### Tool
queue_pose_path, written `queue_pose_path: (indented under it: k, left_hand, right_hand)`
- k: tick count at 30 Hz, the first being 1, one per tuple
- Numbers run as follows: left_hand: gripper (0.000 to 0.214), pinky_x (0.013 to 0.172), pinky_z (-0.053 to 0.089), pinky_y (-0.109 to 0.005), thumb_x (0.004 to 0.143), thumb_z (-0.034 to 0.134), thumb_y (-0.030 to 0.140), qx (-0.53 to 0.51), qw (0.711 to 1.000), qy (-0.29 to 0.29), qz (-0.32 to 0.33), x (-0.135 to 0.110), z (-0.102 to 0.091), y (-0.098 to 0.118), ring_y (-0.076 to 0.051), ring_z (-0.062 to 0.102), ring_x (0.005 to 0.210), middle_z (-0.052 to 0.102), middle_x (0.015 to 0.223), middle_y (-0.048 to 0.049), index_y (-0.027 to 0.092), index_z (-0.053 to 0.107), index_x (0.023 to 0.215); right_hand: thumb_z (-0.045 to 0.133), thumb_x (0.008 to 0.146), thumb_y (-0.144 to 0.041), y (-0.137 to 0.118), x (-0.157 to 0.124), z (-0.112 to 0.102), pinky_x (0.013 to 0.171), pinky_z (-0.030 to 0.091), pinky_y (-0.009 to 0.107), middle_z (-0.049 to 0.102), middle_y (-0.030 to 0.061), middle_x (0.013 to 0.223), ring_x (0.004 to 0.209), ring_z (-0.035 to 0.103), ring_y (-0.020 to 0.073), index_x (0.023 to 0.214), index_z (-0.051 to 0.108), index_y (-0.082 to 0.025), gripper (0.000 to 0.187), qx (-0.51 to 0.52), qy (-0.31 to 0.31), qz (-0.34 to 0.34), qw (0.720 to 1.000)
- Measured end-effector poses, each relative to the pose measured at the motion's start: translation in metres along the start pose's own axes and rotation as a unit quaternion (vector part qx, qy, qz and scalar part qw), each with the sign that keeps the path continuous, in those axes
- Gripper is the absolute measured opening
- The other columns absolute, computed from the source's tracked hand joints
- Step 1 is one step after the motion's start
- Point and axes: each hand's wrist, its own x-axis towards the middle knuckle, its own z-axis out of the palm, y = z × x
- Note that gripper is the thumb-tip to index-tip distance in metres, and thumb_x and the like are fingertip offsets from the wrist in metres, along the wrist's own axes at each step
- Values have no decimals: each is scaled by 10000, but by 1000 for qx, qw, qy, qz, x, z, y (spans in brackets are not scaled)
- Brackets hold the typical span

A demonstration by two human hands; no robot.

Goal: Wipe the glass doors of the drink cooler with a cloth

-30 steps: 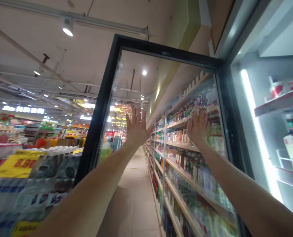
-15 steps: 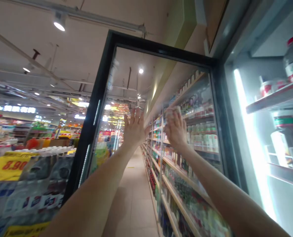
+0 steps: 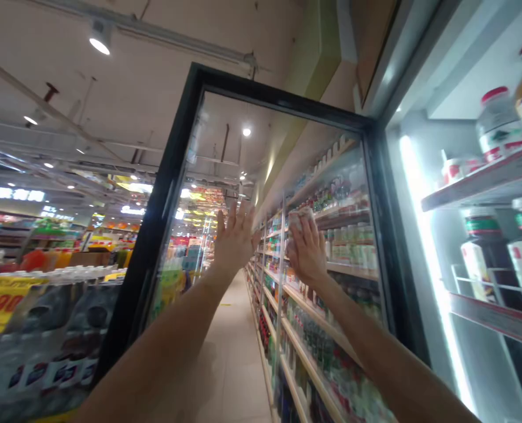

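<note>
A glass cooler door [image 3: 282, 101] with a black frame stands swung open in front of me. My left hand [image 3: 233, 242] lies flat against the pane, fingers spread, holding nothing. Further right on the same glass, my right hand [image 3: 308, 249] presses a pale, crumpled cloth [image 3: 303, 212]; whether it is fabric or paper I cannot tell. Most of the cloth is hidden beneath the fingers. Both arms reach forward at about the same height.
On the right, the lit cooler shelf [image 3: 485, 176] holds bottles, including a red-capped bottle [image 3: 498, 123]. Stacked bottle packs [image 3: 49, 352] with a yellow price sign [image 3: 0, 302] stand left of the door. Through the glass, an aisle floor [image 3: 229, 346] runs beside stocked shelves [image 3: 305, 341].
The view has turned slightly right, showing more of the cooler's bottles. My right hand, blurred before, is clearer now and remains on the glass with the cloth. My left hand stays flat on the pane.
</note>
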Motion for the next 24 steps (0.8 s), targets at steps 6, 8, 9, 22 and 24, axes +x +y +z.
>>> queue_pose_path:
  k: [6,8,9,22,24]
  left_hand:
    - [564,1150,151,-507,906,368,426,-4,999,-6,51,-32,1,-2,-257,136,1429,241,1528,-84,202,323,1422]
    - [567,1153,137,-506,905,372,419,-9,999,-6,48,-34,0,-2,-257,133,1429,242,1529,-84,197,317,1424]
    - [567,1154,132,-507,906,371,418,-11,999,-6,48,-34,0,-2,-258,131,1429,243,1528,-88,191,319,1423]
    - [558,1140,177,-515,923,334,437,6,999,6,44,-35,8,-4,-267,176,1420,245,1526,-82,184,319,1421]
    - [555,1139,183,-509,926,328,439,8,999,12,43,-36,8,-3,-261,181,1420,240,1528,-80,189,318,1421]
  right_hand:
    - [266,912,-384,59,-15,-11,1064,267,592,330,136,1480,1387,239,315,1412,371,-191,547,-8,42,191,981]
    - [264,909,-375,66,-23,-12,1053,275,607,325,160,1476,1387,232,335,1422,356,-168,561,-14,60,236,970]
    - [281,905,-371,60,-28,-11,1055,279,599,320,161,1479,1391,221,338,1423,355,-167,562,-15,56,213,975]
    - [291,903,-369,60,-26,-10,1063,289,561,340,167,1471,1384,248,331,1388,416,-141,550,-20,39,211,977]
    - [323,898,-345,34,-29,-5,1082,276,529,338,142,1479,1400,222,304,1379,430,-163,525,-12,23,105,994]
